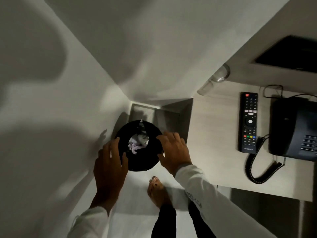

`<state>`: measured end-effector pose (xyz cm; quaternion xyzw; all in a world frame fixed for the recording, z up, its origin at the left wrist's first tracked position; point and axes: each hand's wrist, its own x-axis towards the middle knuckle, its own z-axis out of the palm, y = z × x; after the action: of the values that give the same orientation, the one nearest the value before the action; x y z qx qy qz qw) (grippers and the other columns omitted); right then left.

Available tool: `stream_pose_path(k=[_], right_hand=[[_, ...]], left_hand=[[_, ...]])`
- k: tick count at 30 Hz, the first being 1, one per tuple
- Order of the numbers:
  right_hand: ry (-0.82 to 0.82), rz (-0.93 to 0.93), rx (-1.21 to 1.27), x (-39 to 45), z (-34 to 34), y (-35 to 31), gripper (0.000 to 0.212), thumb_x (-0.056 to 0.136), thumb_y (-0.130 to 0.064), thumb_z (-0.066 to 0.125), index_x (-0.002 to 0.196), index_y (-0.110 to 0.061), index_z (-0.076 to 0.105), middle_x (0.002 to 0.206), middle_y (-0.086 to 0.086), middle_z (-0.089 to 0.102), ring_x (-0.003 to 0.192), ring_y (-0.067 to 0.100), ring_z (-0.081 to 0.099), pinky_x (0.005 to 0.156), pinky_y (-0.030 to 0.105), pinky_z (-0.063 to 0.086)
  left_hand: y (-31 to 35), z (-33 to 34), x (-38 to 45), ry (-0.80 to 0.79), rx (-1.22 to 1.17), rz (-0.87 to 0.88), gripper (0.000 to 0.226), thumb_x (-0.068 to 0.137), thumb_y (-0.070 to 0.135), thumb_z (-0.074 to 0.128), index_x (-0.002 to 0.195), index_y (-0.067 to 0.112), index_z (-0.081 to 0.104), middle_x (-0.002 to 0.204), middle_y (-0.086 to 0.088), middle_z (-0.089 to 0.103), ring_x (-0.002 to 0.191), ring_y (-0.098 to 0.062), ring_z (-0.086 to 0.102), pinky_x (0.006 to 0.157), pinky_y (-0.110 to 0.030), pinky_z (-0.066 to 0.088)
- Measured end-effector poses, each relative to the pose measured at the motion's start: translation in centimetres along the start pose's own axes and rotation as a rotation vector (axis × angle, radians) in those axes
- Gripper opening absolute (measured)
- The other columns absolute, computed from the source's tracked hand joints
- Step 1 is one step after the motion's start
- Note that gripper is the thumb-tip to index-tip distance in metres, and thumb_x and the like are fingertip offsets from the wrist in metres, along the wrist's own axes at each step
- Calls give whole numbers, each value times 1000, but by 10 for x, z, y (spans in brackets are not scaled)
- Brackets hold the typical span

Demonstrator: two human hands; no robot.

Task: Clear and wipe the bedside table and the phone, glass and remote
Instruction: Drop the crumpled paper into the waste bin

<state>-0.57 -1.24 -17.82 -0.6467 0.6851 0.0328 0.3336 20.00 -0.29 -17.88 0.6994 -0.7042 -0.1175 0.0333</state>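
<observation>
A round black waste bin (142,159) stands on the white floor in the corner, with crumpled paper (138,143) inside. My left hand (109,162) grips its left rim and my right hand (173,152) grips its right rim. To the right is the pale wood bedside table (211,138). On it lie a black remote (247,121) and a black corded phone (295,129) with a coiled cord (257,167). A clear glass (217,77) lies at the table's far corner against the wall.
White walls close in on the left and behind the bin. My bare foot (158,193) stands on the floor just in front of the bin. A dark panel (289,54) is set in the wall above the table.
</observation>
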Motion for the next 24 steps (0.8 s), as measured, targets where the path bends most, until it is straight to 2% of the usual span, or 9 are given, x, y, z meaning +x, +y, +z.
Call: stream_pose_path(k=[4,6,8,10,13,16,18,21,24], right_hand=[[258,130,-9,-28,-39,47,52,80,-18,69,131,-13,61,140,14,57,125,38,53,98,44,47],[397,216,-4,-39,-59,80,52,78,-17,72,129,-9,62,138,18,57,122,40,55,97,47,49],[483,330,6,-47,-80,116,52,80,-20,70,129,-9,60,136,20,55,121,41,53,98,49,47],[503,467,12,-47,-96,148,57,81,-26,68,133,-7,55,133,20,53,119,42,51,97,51,45],[461,631,92,-37,-107,175,67,81,-31,70,138,-5,47,139,21,48,124,43,49,98,52,45],[375,687,158,-29,-105,189,68,84,-34,69,141,-10,41,139,17,46,124,40,48,98,51,46],[346,688,206,-26,-100,194,62,90,-33,62,144,-17,37,136,13,47,122,37,49,96,51,50],[365,690,243,-22,-96,197,48,99,-28,52,144,-26,36,133,9,48,123,33,49,87,49,53],[364,700,287,-22,-98,199,45,101,-24,50,144,-27,35,130,9,52,122,32,52,80,48,54]], left_hand=[[37,-2,10,87,-26,211,40,95,21,56,130,2,60,122,-20,65,106,-35,64,80,-41,59],[72,-7,25,87,-64,328,36,95,23,54,126,6,64,123,-18,64,107,-33,64,85,-39,57],[125,-13,42,62,-65,550,30,95,24,52,120,12,65,123,-13,64,103,-29,66,83,-37,56],[186,-19,63,36,-2,864,28,93,12,54,119,16,64,126,-12,63,105,-30,65,85,-39,56],[276,-30,104,-30,329,1195,33,88,4,48,118,14,57,129,-16,58,115,-34,57,92,-44,49],[343,-37,157,-137,796,1190,38,91,7,52,128,11,53,135,-18,51,125,-36,46,103,-46,40],[365,-42,177,-193,1030,1168,36,94,11,56,130,16,56,136,-12,54,128,-31,47,104,-41,39],[368,-36,180,-229,1155,1225,36,93,5,53,127,16,58,131,-9,61,123,-32,54,93,-38,44],[367,-26,174,-228,1303,1253,34,96,5,49,128,15,56,132,-11,59,124,-38,52,101,-48,46]])
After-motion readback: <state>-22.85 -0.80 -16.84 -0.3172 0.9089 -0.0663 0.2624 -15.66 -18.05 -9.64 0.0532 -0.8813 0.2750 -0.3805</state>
